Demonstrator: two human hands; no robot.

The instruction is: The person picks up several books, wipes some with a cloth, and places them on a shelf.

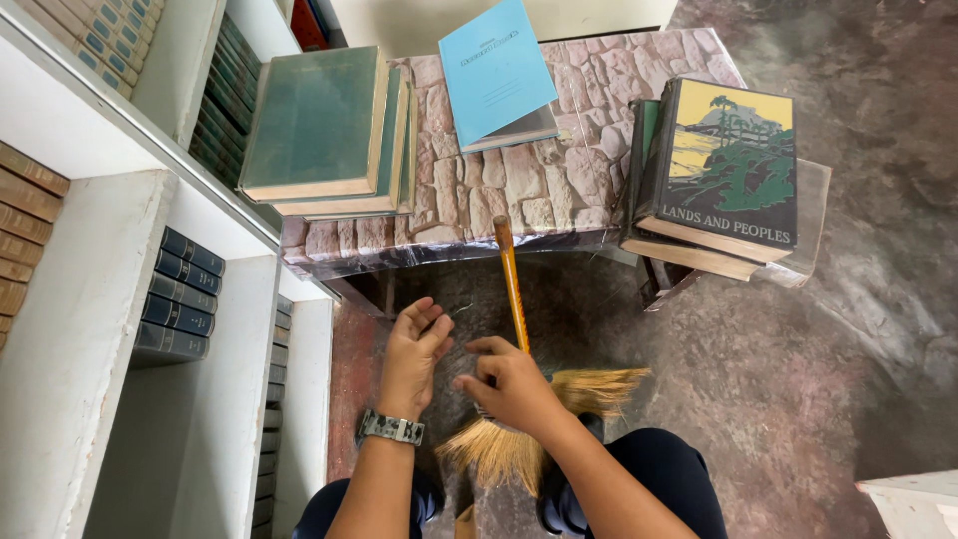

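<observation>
While my right hand (509, 384) is closed on the broom (519, 399) near its straw, my open left hand (414, 349) holds nothing; I'd steady the stick.

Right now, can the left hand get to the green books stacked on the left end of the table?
Probably yes. The left hand hovers open below the table edge, with open air up to the green books; the broom leans to its right.

A small printed label (489, 42) is seen on the light blue booklet (496, 70) at the surface's (559, 180) far edge; it is rectangular, with dark lettering. No packages, signs or screens are seen.
</observation>
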